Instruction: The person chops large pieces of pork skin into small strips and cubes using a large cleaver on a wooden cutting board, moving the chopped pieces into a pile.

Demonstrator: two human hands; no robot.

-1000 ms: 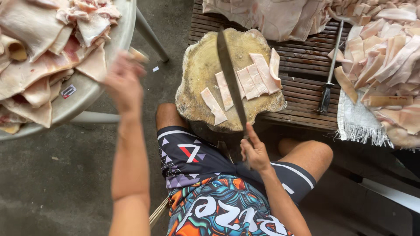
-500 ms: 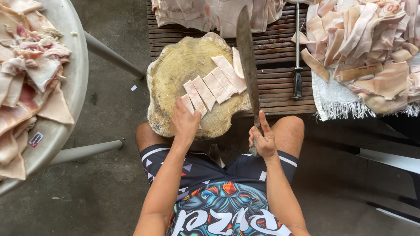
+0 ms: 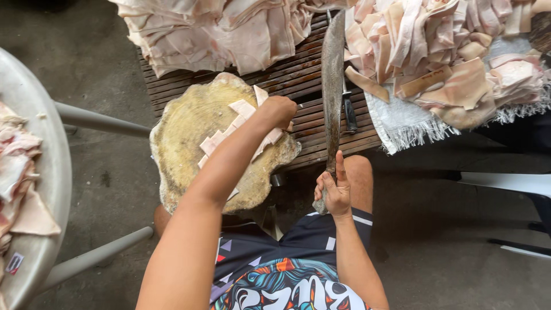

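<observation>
At the far left a metal tray point(image 3: 40, 189) carried a heap of raw skin pieces point(image 3: 17, 183), well apart from the work. Next came the round wooden block point(image 3: 189, 132), resting over the person's knees and against the slatted tabletop point(image 3: 298, 74). A row of cut strips point(image 3: 229, 129) lay across the block. The left hand point(image 3: 279, 110) reached over them, its grip clenched on the strips at the block's far right edge, seemingly gathering or squaring them. Right of that, the right hand point(image 3: 333, 192) held the cleaver point(image 3: 333, 86) by its handle, thumb up, blade upright and lifted clear of the block. A smaller knife point(image 3: 349, 112) lay on the slats just beside the blade. Farther right, more skin point(image 3: 436, 51) was piled on a white cloth point(image 3: 402, 123). I judged the cutting paused, with the strips being handled. The next move would call for keeping the blade away from the left fingers while the strips shifted.
</observation>
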